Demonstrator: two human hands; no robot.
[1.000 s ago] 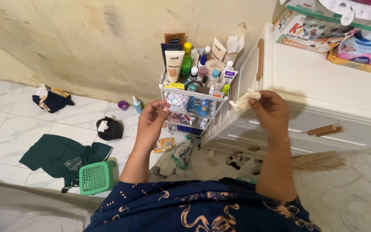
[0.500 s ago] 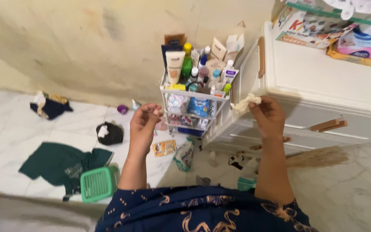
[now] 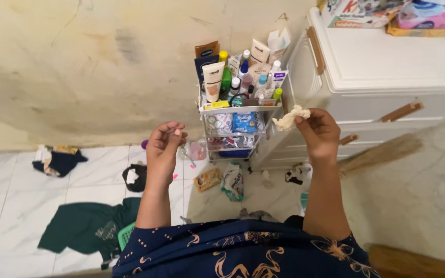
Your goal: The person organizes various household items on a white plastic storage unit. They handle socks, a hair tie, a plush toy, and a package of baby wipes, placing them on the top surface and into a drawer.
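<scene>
My left hand (image 3: 163, 146) is raised in front of me with the fingers curled and the thumb pinched against the fingertips; I see nothing between them. My right hand (image 3: 319, 133) is up at the same height and pinches a crumpled white wad of tissue (image 3: 290, 118) at its fingertips. Between and beyond the hands stands a white tiered rack (image 3: 202, 109) against the wall, crammed with tubes, bottles and small packets. The wad hangs just right of the rack's top tier.
A white drawer cabinet (image 3: 387, 67) with wooden handles stands right of the rack, with colourful packs (image 3: 366, 13) on top. A broom (image 3: 382, 152) lies along its base. On the tiled floor lie a green shirt (image 3: 91, 226), a green basket (image 3: 125, 234), a black bundle (image 3: 134, 175), dark cloth (image 3: 57, 159) and wrappers (image 3: 208, 179).
The view has risen and swung, so the floor clutter sits lower. My left hand has drifted left, away from the rack. The right hand still holds the wad.
</scene>
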